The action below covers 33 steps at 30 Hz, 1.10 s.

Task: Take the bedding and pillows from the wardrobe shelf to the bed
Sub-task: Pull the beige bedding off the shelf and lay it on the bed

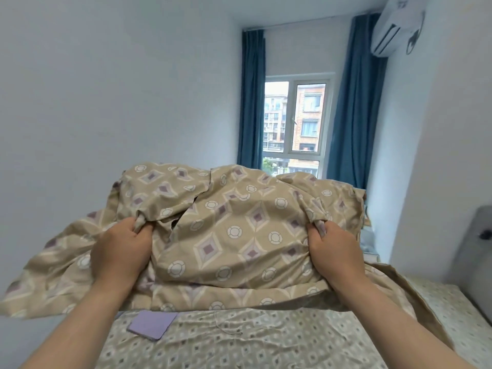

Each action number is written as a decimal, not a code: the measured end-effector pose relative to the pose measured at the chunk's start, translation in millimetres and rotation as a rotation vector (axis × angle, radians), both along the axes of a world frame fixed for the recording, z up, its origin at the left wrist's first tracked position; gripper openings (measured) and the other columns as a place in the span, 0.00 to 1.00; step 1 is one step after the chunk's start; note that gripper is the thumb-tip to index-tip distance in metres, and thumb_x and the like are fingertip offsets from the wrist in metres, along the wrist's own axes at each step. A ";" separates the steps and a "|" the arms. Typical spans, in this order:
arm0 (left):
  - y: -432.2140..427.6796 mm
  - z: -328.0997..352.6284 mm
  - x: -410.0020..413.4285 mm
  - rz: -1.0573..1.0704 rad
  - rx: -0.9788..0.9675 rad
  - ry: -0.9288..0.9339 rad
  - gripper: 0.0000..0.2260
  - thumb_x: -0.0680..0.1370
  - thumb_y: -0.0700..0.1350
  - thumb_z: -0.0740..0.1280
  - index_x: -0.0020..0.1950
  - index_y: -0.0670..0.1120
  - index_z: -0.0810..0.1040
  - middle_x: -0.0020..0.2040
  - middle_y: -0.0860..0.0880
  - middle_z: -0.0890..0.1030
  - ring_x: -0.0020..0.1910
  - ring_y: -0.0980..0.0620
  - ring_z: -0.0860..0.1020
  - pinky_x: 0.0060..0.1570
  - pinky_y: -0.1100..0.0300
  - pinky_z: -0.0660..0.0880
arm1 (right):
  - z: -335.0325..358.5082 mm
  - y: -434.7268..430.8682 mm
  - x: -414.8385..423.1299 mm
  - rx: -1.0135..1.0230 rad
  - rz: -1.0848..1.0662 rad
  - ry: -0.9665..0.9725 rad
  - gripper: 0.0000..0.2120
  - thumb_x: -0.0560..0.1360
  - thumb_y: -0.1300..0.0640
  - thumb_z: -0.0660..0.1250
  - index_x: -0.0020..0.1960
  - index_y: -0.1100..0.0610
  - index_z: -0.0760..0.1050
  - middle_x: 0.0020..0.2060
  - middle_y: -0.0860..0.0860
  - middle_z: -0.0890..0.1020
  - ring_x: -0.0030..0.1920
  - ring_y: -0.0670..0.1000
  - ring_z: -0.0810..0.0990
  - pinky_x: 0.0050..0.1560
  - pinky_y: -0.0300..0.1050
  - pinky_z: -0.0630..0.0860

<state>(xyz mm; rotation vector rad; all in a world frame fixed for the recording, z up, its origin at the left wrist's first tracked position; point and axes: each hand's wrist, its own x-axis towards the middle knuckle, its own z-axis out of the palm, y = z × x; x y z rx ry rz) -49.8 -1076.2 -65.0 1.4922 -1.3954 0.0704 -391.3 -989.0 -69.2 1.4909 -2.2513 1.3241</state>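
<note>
A beige duvet cover (234, 235) with purple diamonds and white circles billows in the air above the bed (266, 339). My left hand (121, 251) grips a bunched fold at its left side. My right hand (334, 251) grips another bunched fold at its right side. Loose edges of the cover hang down on both sides, the right one trailing onto the bed. The bed carries a beige sheet with a small diamond print. No pillows or wardrobe are in view.
A lilac flat object (151, 324) lies on the sheet under the raised cover. A grey headboard (474, 249) stands at the right. Beyond the bed are a window (295, 123) with blue curtains and an air conditioner (396, 25) high on the right wall.
</note>
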 end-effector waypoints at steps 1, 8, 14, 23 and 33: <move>-10.5 -6.2 -14.8 -0.032 0.014 0.001 0.18 0.76 0.49 0.65 0.30 0.40 0.70 0.27 0.45 0.72 0.27 0.46 0.68 0.29 0.54 0.66 | -4.8 0.5 -11.7 0.009 -0.031 -0.001 0.16 0.78 0.47 0.55 0.37 0.54 0.70 0.35 0.53 0.78 0.38 0.59 0.75 0.41 0.52 0.74; -67.8 -56.3 -130.1 -0.213 0.110 -0.028 0.18 0.76 0.49 0.64 0.30 0.42 0.70 0.27 0.46 0.73 0.28 0.45 0.69 0.28 0.55 0.64 | -53.2 -1.5 -103.4 0.105 -0.214 -0.014 0.16 0.78 0.46 0.55 0.38 0.54 0.70 0.33 0.51 0.75 0.36 0.58 0.73 0.39 0.51 0.72; -108.6 -117.5 -198.7 -0.271 0.179 -0.090 0.18 0.76 0.52 0.62 0.30 0.42 0.71 0.27 0.46 0.74 0.29 0.43 0.71 0.28 0.55 0.64 | -109.7 -18.4 -160.3 0.171 -0.284 -0.032 0.19 0.78 0.44 0.52 0.37 0.55 0.72 0.33 0.52 0.78 0.36 0.58 0.75 0.39 0.51 0.74; -150.2 -261.7 -232.9 -0.345 0.327 -0.160 0.18 0.77 0.47 0.63 0.31 0.39 0.70 0.26 0.44 0.72 0.26 0.45 0.69 0.27 0.52 0.66 | -253.6 -44.1 -180.6 0.342 -0.350 -0.120 0.18 0.78 0.44 0.54 0.38 0.55 0.70 0.35 0.54 0.79 0.39 0.60 0.78 0.43 0.55 0.77; -191.2 -463.3 -233.3 -0.444 0.460 -0.242 0.20 0.74 0.54 0.59 0.29 0.41 0.67 0.26 0.44 0.71 0.26 0.43 0.69 0.26 0.53 0.63 | -450.4 -62.1 -171.7 0.497 -0.409 -0.294 0.18 0.78 0.45 0.57 0.35 0.54 0.67 0.30 0.51 0.76 0.36 0.57 0.76 0.41 0.54 0.76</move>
